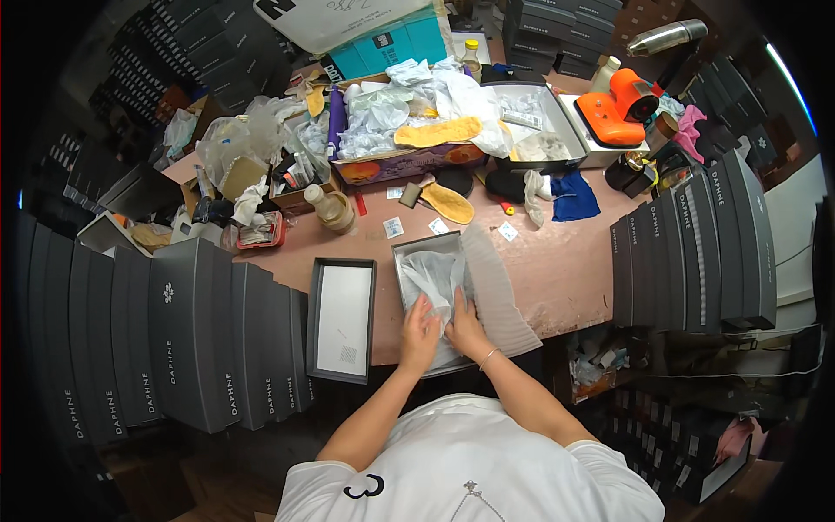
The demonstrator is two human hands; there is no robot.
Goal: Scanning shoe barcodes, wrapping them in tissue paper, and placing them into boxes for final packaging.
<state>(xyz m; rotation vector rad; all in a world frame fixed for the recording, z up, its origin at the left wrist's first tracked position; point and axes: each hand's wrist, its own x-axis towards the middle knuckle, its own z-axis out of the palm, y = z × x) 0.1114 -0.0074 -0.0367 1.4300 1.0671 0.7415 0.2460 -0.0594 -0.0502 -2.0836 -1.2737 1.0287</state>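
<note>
Both hands are brought close together over the work, the left hand with its palm turned inward and its fingers laid against the white tissue, the right hand set opposite with its fingers pointed forward. The tissue is touched by both; whether it is pinched or merely pressed cannot be told, since the fingertips are partly hidden. The forearms are extended from the lower edge and angled toward each other, and a thin bracelet is worn on the right wrist. The tissue is held within an open grey box, loosely folded; what lies under it cannot be seen. A pale foam sheet is draped at the box's right side. To the left, a shallow dark lid is laid with its white inside facing up. Farther back, a purple carton is heaped with crumpled white wrapping, a yellow pad being rested on top. Beside it, a tube is contained in a white-lined box.
</note>
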